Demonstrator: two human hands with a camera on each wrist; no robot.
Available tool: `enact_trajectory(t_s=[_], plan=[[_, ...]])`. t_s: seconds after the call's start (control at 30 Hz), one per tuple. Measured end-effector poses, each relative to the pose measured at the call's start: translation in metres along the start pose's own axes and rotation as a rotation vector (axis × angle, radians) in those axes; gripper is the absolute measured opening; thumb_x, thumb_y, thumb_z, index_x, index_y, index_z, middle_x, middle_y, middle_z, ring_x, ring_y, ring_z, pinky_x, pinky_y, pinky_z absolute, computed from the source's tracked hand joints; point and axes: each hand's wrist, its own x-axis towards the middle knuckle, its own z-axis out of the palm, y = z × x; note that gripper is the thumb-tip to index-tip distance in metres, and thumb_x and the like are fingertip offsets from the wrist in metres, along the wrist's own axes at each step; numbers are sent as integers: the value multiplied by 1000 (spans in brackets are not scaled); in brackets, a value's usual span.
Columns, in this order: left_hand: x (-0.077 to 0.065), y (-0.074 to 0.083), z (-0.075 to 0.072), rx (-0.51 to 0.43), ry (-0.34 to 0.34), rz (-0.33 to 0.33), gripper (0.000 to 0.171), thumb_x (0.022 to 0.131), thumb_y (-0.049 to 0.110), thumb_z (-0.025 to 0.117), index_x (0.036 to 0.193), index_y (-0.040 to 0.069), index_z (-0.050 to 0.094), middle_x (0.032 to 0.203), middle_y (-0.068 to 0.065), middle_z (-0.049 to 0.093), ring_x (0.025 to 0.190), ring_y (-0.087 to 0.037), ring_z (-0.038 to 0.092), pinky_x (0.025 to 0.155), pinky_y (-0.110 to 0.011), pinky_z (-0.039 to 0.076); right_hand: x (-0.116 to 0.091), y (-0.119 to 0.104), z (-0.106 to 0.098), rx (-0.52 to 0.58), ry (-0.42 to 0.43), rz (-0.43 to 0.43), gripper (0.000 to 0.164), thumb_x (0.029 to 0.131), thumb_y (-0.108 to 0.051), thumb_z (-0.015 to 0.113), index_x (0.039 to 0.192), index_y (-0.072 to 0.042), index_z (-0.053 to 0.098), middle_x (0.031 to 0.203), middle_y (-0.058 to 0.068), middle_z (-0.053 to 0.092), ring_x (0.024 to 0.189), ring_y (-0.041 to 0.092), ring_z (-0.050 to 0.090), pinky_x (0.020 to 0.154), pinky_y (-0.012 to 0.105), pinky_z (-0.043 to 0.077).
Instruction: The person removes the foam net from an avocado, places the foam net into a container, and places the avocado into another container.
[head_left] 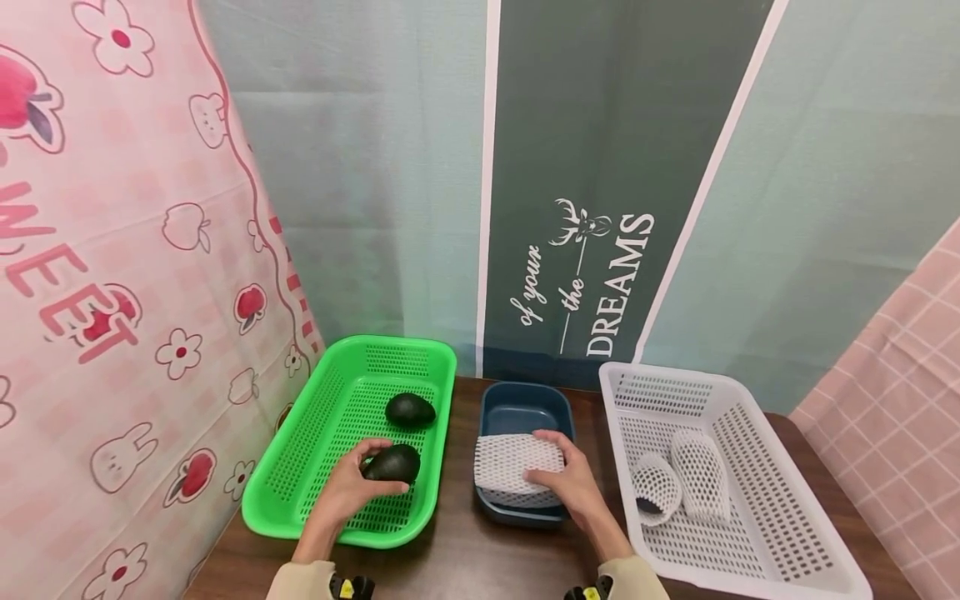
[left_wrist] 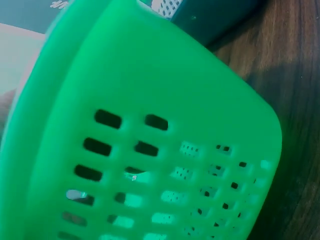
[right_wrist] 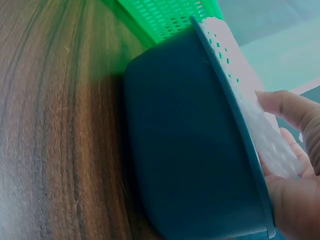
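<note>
My left hand (head_left: 351, 490) grips a dark avocado (head_left: 395, 463) inside the green basket (head_left: 258, 502), thumb on the near side and fingers on the far side. A second avocado (head_left: 410, 410) lies just beyond it in the same basket. Over the dark blue bin (head_left: 527, 393), my right hand (head_left: 567, 477) pinches a white foam net sleeve (head_left: 517, 461) between thumb and fingers. More white netting shows beneath that sleeve in the bin. In the left wrist view, the basket wall (left_wrist: 150, 65) hides the left hand's grip. Fingers and sleeve appear above the bin's rim in the right wrist view.
At the right stands a white basket (head_left: 795, 492) holding a net-wrapped dark fruit (head_left: 655, 492) and another net-covered piece (head_left: 700, 475). All three containers rest on a brown wooden table (head_left: 442, 558). Printed cloths hang behind and on the left; pink tiled cloth covers the right.
</note>
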Motion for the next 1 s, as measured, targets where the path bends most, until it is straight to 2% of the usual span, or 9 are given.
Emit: enact_trajectory(t_s=[0.07,0.2,0.3,0.4,0.57,0.73,0.8,0.9,1.0], plan=[[2,-2,1,18,-5,0,69,52,16,86,113,13,56,107,-7,50,89,-23,46,69,-35,42,1,0,0,-78,-9,-12,60,62,-6,80,116,-15,55,115,7,52,95,24,47,76,35,41],[4,-4,2,59,-5,-9,70,51,16,86,115,14,56,110,-9,51,87,-23,49,68,-35,43,4,1,3,-312,-18,-70,57,59,-12,82,110,-17,58,112,7,52,94,24,47,78,40,39],[5,-4,4,108,-7,-11,72,52,17,86,117,13,56,112,-13,51,87,-24,52,68,-36,44,4,0,4,-465,-19,-107,54,56,-15,83,106,-15,61,117,15,48,102,31,46,82,47,38],[6,-5,6,194,-25,1,72,51,17,87,116,11,56,111,-14,52,89,-26,52,69,-38,44,4,0,6,-532,-25,-125,51,56,-14,83,103,-12,63,126,23,39,112,40,39,84,52,37],[8,-6,7,332,-86,49,71,48,18,88,112,7,58,107,-13,54,90,-29,52,69,-41,44,4,0,8,-544,-10,-170,46,56,-10,82,99,-10,67,133,20,35,115,41,37,80,48,42],[6,-6,9,376,-124,73,70,47,16,88,109,6,59,103,-12,55,88,-29,52,67,-41,44,5,2,11,-528,48,-253,42,55,-8,82,94,-12,70,125,10,48,112,32,44,79,44,43],[6,-6,9,386,-142,77,69,46,15,88,109,6,59,103,-12,55,88,-29,52,67,-40,44,4,-2,12,-460,53,-283,40,56,-4,81,94,-9,69,118,9,54,108,29,48,81,44,43],[6,-7,10,405,-168,85,67,46,12,87,106,7,59,101,-11,55,86,-28,52,67,-40,44,5,-2,14,-361,-4,-278,39,59,-3,81,95,-8,68,105,6,59,99,24,53,81,41,44],[5,-7,10,428,-185,93,66,44,9,87,104,7,59,98,-10,55,84,-27,52,66,-40,44,6,-2,15,-354,-112,-242,39,64,-8,80,100,-8,66,101,7,59,93,24,55,79,40,45]])
